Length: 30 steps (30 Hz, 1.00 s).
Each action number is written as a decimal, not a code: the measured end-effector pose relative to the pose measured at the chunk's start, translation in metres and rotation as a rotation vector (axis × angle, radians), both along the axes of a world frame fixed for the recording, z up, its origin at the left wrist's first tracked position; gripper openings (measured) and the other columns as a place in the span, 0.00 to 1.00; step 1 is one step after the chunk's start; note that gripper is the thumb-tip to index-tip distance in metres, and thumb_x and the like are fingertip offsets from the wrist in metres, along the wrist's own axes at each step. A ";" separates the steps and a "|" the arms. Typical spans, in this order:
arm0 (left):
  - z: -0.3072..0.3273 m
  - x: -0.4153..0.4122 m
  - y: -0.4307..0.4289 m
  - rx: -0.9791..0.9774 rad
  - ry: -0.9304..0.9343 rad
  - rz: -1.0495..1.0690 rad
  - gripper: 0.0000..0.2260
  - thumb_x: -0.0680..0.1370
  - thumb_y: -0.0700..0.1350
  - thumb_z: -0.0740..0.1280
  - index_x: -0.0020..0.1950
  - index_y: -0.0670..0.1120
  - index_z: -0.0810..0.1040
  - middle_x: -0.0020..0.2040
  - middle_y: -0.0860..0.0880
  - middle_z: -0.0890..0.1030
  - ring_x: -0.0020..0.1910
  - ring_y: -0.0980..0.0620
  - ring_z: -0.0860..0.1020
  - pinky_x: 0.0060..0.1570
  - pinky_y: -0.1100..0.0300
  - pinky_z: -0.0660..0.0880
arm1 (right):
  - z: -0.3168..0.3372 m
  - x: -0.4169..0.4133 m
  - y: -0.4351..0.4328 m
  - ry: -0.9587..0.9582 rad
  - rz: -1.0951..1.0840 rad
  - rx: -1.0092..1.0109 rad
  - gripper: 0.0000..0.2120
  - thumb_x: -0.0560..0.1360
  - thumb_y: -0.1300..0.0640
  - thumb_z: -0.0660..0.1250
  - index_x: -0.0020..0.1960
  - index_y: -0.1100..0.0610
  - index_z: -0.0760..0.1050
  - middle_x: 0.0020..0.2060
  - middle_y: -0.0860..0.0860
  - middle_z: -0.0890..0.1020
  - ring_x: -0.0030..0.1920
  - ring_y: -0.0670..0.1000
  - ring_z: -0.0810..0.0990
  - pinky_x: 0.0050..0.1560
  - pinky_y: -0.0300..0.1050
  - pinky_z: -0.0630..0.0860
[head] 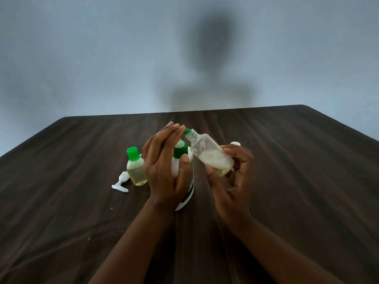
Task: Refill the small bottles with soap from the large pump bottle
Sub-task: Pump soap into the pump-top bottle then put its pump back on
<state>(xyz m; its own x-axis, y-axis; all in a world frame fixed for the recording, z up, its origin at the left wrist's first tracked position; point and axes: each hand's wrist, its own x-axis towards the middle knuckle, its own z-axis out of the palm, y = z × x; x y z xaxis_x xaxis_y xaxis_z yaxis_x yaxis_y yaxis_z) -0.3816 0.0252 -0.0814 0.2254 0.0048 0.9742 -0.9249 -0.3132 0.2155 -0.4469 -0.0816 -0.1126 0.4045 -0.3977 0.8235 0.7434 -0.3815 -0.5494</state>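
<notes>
A large white pump bottle (187,193) with a green collar stands at the table's middle. My left hand (164,160) lies over its green pump head, fingers flat on top and thumb against the bottle's shoulder. My right hand (231,181) grips a clear small bottle (211,154), uncapped and tilted, its neck touching the pump's green nozzle (187,131). That bottle holds foamy white and yellowish soap in its lower half. To the left stands a second small bottle (136,167) with a green cap, filled with yellowish soap.
A loose white pump top (121,183) lies on the dark wooden table (287,181), left of the capped bottle. A white cap (235,143) peeks out behind my right hand. A grey wall with a person's shadow rises beyond the far edge.
</notes>
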 end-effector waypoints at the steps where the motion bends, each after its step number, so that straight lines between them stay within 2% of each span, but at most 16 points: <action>1: 0.000 0.000 0.000 0.007 0.003 0.002 0.18 0.73 0.41 0.58 0.58 0.34 0.77 0.58 0.44 0.76 0.60 0.46 0.76 0.56 0.46 0.74 | 0.000 0.000 0.000 -0.005 -0.003 -0.003 0.17 0.73 0.61 0.68 0.58 0.59 0.66 0.55 0.54 0.71 0.57 0.42 0.74 0.55 0.33 0.73; 3: -0.001 0.001 0.000 0.019 0.011 0.009 0.19 0.74 0.42 0.59 0.61 0.34 0.76 0.60 0.43 0.76 0.61 0.46 0.75 0.56 0.45 0.74 | 0.000 0.001 0.000 -0.011 -0.009 -0.007 0.17 0.73 0.62 0.68 0.58 0.61 0.66 0.55 0.55 0.71 0.57 0.41 0.74 0.55 0.32 0.73; 5: -0.002 0.002 0.001 0.036 0.016 0.021 0.20 0.75 0.42 0.59 0.62 0.34 0.74 0.62 0.42 0.74 0.62 0.46 0.74 0.58 0.46 0.74 | 0.000 0.001 0.000 -0.005 -0.008 -0.014 0.18 0.72 0.62 0.69 0.59 0.58 0.67 0.55 0.56 0.71 0.58 0.42 0.74 0.55 0.33 0.74; 13: -0.004 0.004 -0.001 0.051 -0.016 0.024 0.18 0.76 0.44 0.58 0.61 0.36 0.75 0.63 0.43 0.74 0.69 0.42 0.70 0.62 0.42 0.70 | -0.001 0.000 -0.001 0.006 -0.008 -0.022 0.19 0.73 0.62 0.70 0.60 0.54 0.67 0.57 0.52 0.71 0.58 0.45 0.74 0.53 0.35 0.75; 17: -0.004 0.002 -0.001 0.059 0.014 0.067 0.21 0.76 0.45 0.58 0.63 0.34 0.74 0.63 0.41 0.74 0.64 0.43 0.73 0.58 0.43 0.73 | -0.002 0.001 0.000 0.023 -0.003 -0.012 0.20 0.73 0.61 0.70 0.61 0.53 0.68 0.58 0.51 0.71 0.59 0.49 0.75 0.52 0.39 0.76; 21: 0.000 0.001 0.000 0.035 0.000 0.060 0.19 0.75 0.43 0.57 0.59 0.35 0.77 0.59 0.46 0.76 0.63 0.44 0.74 0.59 0.43 0.72 | -0.002 0.001 -0.002 0.016 -0.010 -0.021 0.20 0.72 0.61 0.70 0.61 0.52 0.67 0.58 0.49 0.71 0.58 0.47 0.75 0.51 0.38 0.76; 25: 0.001 0.003 0.002 0.029 -0.036 0.115 0.16 0.75 0.44 0.57 0.54 0.38 0.80 0.55 0.48 0.78 0.59 0.49 0.77 0.59 0.51 0.69 | -0.005 0.002 -0.002 0.037 -0.021 -0.026 0.19 0.72 0.59 0.70 0.60 0.52 0.67 0.57 0.52 0.72 0.57 0.47 0.75 0.50 0.38 0.76; 30: 0.000 0.003 0.001 0.023 -0.021 0.143 0.15 0.74 0.44 0.58 0.50 0.40 0.82 0.52 0.50 0.78 0.54 0.48 0.78 0.59 0.55 0.66 | -0.005 0.002 -0.003 0.039 -0.024 0.001 0.18 0.71 0.59 0.70 0.58 0.54 0.67 0.54 0.55 0.72 0.55 0.45 0.75 0.49 0.35 0.75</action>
<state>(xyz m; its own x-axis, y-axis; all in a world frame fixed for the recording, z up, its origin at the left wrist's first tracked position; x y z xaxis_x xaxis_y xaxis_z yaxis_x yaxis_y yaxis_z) -0.3789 0.0264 -0.0814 0.2032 0.0126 0.9790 -0.8750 -0.4464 0.1874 -0.4452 -0.0849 -0.1172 0.4269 -0.4083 0.8069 0.7117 -0.3987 -0.5783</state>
